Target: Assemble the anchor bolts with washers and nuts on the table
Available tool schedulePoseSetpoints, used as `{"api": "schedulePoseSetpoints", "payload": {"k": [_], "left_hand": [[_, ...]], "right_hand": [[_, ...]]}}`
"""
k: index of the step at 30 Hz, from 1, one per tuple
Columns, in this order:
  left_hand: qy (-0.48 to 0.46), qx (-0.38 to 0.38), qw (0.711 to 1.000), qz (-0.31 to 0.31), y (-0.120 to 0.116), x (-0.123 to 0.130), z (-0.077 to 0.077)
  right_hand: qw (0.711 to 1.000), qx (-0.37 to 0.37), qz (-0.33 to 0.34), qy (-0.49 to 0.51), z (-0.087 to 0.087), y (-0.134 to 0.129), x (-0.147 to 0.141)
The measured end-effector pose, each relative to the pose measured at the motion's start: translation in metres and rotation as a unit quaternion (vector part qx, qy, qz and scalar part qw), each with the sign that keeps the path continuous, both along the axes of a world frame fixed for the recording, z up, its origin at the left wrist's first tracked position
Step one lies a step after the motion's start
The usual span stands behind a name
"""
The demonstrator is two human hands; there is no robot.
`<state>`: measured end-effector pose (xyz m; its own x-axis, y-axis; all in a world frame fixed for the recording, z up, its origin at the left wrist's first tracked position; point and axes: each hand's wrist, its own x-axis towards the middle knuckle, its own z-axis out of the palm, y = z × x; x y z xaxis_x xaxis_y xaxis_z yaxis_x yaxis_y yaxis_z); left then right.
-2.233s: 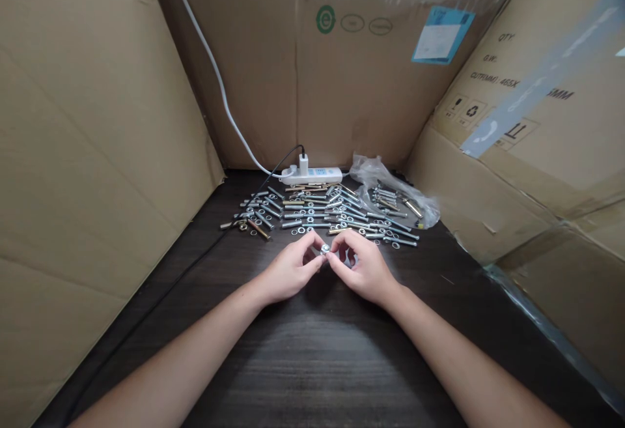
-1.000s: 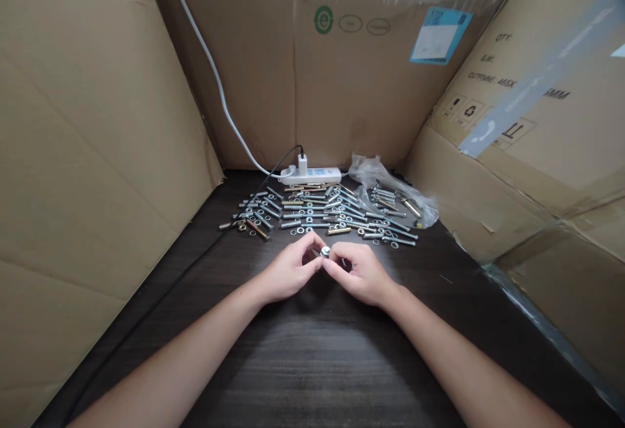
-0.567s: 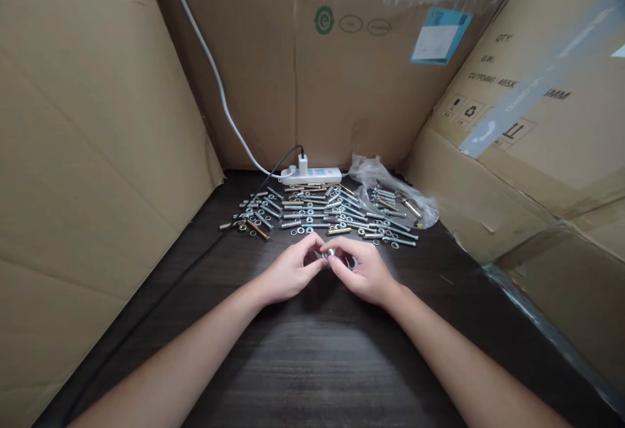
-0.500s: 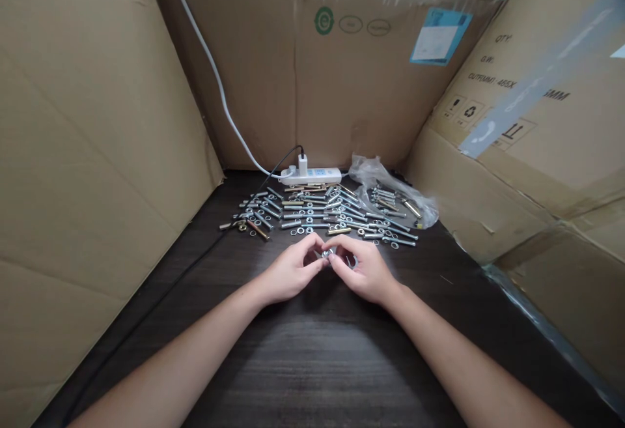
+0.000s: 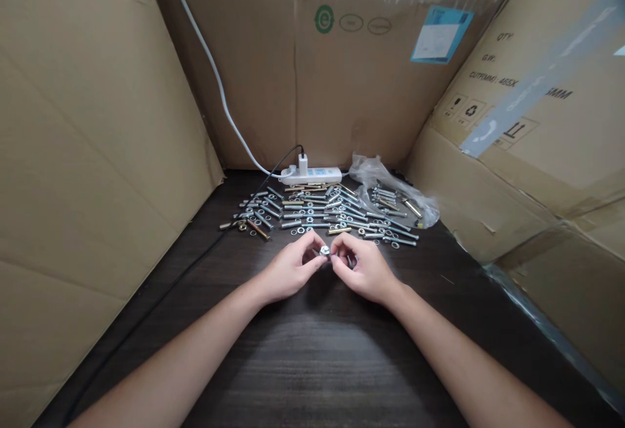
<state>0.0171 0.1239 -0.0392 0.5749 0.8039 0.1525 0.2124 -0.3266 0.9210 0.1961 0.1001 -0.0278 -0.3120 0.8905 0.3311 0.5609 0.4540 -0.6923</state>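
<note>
In front of the spread of hardware, my left hand [image 5: 295, 265] pinches a small shiny nut [image 5: 325, 251] between thumb and fingertips. Its bright face points up toward me. My right hand [image 5: 362, 266] is closed, thumb against index finger, with its fingertips right beside the nut. What those fingertips grip is too small and hidden to make out. Just beyond both hands, several anchor bolts [image 5: 305, 225] lie in rows on the dark table [image 5: 312, 363]. Loose washers [image 5: 395, 245] and nuts are scattered among them.
Behind the bolts stands a white power strip [image 5: 317, 176] with a charger [image 5: 303, 165] plugged in. A clear plastic bag [image 5: 375, 171] with more bolts lies at the back right. A black cable [image 5: 190, 265] crosses the left side. Cardboard walls [image 5: 254, 76] enclose the table.
My right fingertips have drawn slightly back from the nut, and its face now shows more fully. A ring visible earlier by my right fingers is no longer distinct.
</note>
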Motion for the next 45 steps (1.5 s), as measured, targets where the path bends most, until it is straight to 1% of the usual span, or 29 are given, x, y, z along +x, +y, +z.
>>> {"api": "schedulePoseSetpoints", "payload": {"k": [4, 9, 12, 18, 21, 25, 29, 32, 37, 41, 45], "left_hand": [[-0.009, -0.008, 1.0, 0.001, 0.001, -0.0006, -0.0007], [-0.004, -0.001, 1.0, 0.004, -0.0001, 0.0, 0.0002], [0.002, 0.001, 1.0, 0.004, -0.0009, 0.0002, 0.0009], [0.029, 0.014, 0.999, 0.002, -0.0034, -0.0006, 0.0039], [0.026, 0.013, 1.0, 0.0, -0.0043, -0.0002, 0.0048], [0.015, 0.006, 1.0, -0.006, -0.0044, 0.0009, 0.0038], [0.025, 0.017, 1.0, -0.007, -0.0046, 0.0014, 0.0032], [0.044, 0.03, 0.999, -0.007, -0.0049, 0.0014, 0.0032], [0.087, 0.049, 0.995, -0.009, -0.0047, 0.0014, 0.0014], [0.091, 0.049, 0.995, -0.008, -0.0045, 0.0015, -0.0002], [0.091, 0.05, 0.995, -0.008, -0.0046, 0.0018, 0.0003]], "right_hand": [[1.0, -0.001, 0.01, -0.005, -0.0011, -0.0005, -0.0019], [1.0, 0.002, -0.002, 0.019, -0.0028, -0.0001, -0.0007], [1.0, 0.001, 0.002, 0.02, -0.0031, 0.0, -0.0002], [0.999, -0.011, 0.021, 0.028, -0.0045, -0.0004, -0.0007], [0.999, -0.019, 0.028, 0.038, -0.0055, -0.0002, -0.0007], [0.998, -0.025, 0.027, 0.044, -0.0065, 0.0006, -0.0012], [0.998, -0.04, 0.019, 0.046, -0.0069, 0.0015, -0.0019], [0.999, -0.04, 0.004, 0.027, -0.0056, 0.0017, -0.002], [0.998, -0.027, -0.009, -0.051, -0.0021, 0.002, -0.0019], [0.996, -0.006, -0.025, -0.09, -0.0024, 0.0032, -0.0018], [0.993, -0.001, -0.039, -0.115, -0.0025, 0.0035, -0.0013]]}}
